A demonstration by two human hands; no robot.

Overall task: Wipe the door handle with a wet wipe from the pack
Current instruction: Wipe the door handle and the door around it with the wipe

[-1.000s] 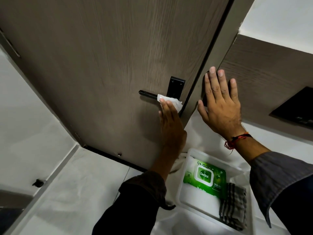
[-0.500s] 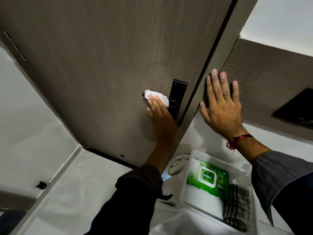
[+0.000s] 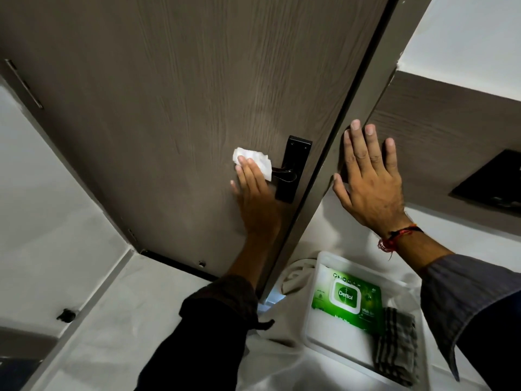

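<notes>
Wiping under way: left hand (image 3: 252,187) clasps crumpled white wet wipe (image 3: 255,162) over black metal lever handle (image 3: 284,173); right hand (image 3: 369,182) splayed flat on frame; backplate seemingly unwiped.

Floor (image 3: 118,328): pale, smooth, light grey-white, running under the door's lower edge. Places taken from the left hand (image 3: 253,193) and right hand (image 3: 372,182).

White tray (image 3: 318,331) sits on the floor, well below the right hand, right of the left sleeve. In it: green wet wipe pack (image 3: 348,301), lying flat, label up; grey striped cloth (image 3: 396,345), folded, just right of the pack and overlapping its lower right corner.

Crumpled white cloth (image 3: 296,273) on the floor, touching the tray's upper left corner, below the left hand.

Small black doorstop (image 3: 66,314) on the floor, far left of and below the left hand, beside the grey skirting strip (image 3: 93,300).
</notes>
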